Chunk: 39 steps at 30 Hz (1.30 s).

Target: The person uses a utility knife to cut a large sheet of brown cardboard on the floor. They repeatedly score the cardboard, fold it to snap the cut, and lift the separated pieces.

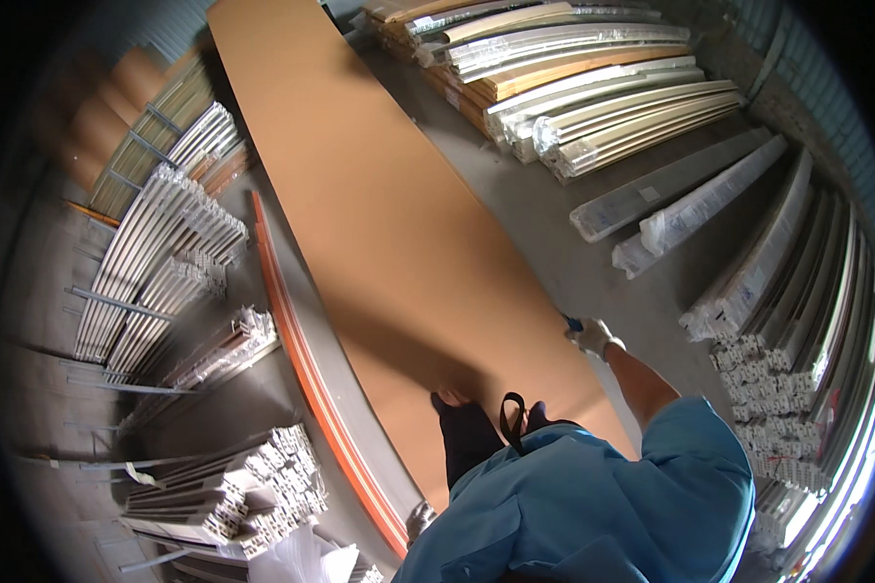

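A long brown sheet (360, 185), flat and smooth like cardboard, stretches away from me, and my feet are on its near end. Out to the right, my right hand (593, 338) wears a light glove. Its fingers are closed round a small dark blue object (574, 324), whose kind is too small to make out, close to the sheet's right edge. Low on the left, my left hand (420, 520), also gloved, is beside the sheet's left edge and near an orange-red strip (306, 360) on the floor. My body covers most of that hand, so its fingers barely show.
Left of the strip, bundled white profiles (272, 486) and more wrapped lengths (165, 223) lie on metal racks. To the right are wrapped long packages (700, 185) on the grey floor and stacked profiles (768, 389). Farther back is a pile of long boards (593, 78).
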Each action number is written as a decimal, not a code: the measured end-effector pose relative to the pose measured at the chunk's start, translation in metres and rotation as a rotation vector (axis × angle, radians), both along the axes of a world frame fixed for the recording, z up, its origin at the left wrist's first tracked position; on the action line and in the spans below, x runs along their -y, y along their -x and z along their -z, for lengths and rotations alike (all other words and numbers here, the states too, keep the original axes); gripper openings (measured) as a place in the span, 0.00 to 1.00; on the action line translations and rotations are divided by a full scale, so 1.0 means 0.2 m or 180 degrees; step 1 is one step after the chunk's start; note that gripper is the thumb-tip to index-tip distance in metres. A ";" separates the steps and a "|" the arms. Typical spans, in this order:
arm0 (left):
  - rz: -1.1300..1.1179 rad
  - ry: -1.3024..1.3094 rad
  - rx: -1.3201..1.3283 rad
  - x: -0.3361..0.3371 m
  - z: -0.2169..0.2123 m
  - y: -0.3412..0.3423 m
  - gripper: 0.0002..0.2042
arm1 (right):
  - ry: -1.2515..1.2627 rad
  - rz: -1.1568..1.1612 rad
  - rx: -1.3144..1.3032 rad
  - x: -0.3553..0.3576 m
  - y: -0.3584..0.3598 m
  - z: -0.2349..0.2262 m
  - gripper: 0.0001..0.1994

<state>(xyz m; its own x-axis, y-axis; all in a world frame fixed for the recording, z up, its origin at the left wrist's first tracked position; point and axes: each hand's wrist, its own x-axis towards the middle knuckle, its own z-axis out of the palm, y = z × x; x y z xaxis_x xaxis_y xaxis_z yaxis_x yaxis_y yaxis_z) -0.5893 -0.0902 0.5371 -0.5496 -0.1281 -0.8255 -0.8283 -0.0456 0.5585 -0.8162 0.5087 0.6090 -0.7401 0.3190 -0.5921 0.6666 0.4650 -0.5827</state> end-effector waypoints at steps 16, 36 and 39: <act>-0.0052 -0.0527 -0.0402 0.47 -0.26 2.86 0.20 | -0.0098 0.1377 0.1331 0.21 0.78 0.16 0.14; -0.0036 0.0259 0.0541 -0.30 -0.05 4.21 0.21 | 0.0106 0.0682 -0.0338 -0.38 3.84 0.11 0.11; -0.0173 -0.0061 0.0550 -0.14 0.09 4.53 0.20 | 0.0006 0.0582 -0.0140 -0.24 4.10 0.13 0.13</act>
